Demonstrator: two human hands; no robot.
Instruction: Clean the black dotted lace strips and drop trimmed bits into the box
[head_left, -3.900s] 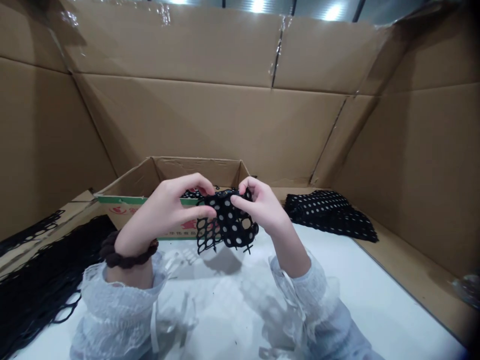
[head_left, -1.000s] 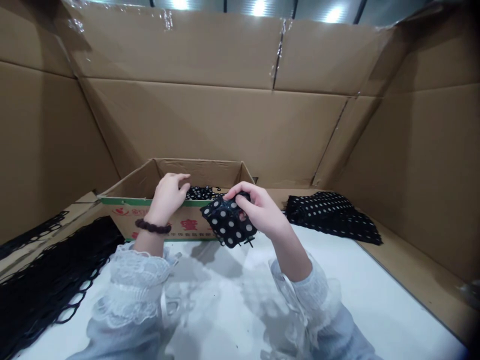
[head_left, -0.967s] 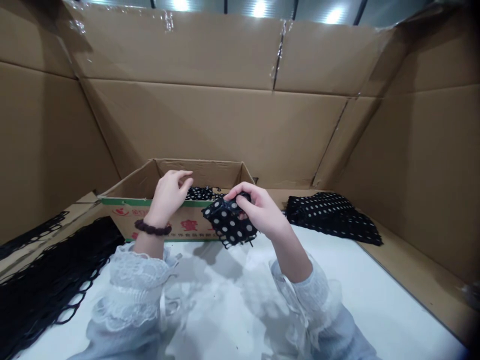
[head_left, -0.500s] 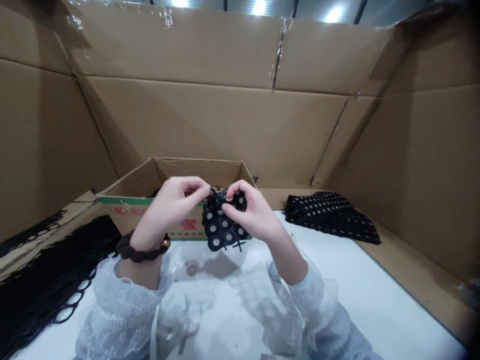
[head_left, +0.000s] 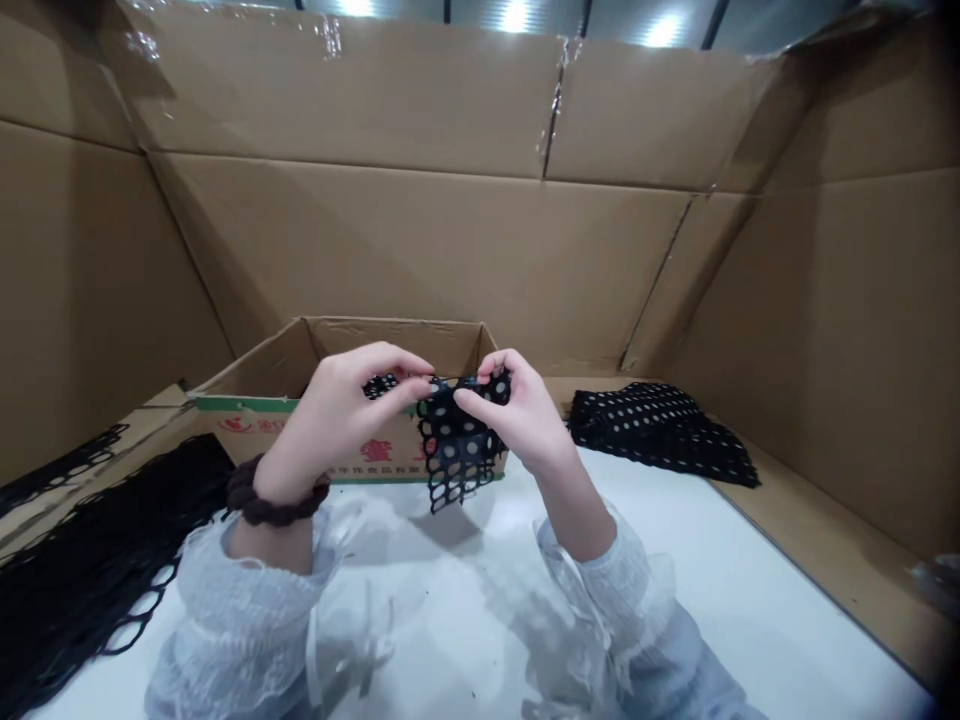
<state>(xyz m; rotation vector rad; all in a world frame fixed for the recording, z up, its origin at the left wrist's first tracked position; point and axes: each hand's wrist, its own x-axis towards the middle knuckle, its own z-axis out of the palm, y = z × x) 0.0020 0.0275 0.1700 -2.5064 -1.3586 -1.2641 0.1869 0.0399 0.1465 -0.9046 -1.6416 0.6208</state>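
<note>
A small piece of black fabric with round holes hangs between my hands, in front of the printed carton. My left hand pinches its upper left edge between thumb and fingertips. With thumb and bent fingers, my right hand grips the upper right edge. The lower part of the fabric dangles above the white tabletop and shows an open mesh at its bottom edge. What lies between the fingertips along the top edge is too small to make out.
Behind my hands stands an open carton with a green rim, holding some black holed fabric. On the right lies a folded black holed fabric. Long black fabric spreads along the left. Tall cardboard walls surround the white table.
Both hands have shifted slightly right, the right one more, so their fingertips are further apart. The fabric has turned, and its lower edge now hangs as open mesh.
</note>
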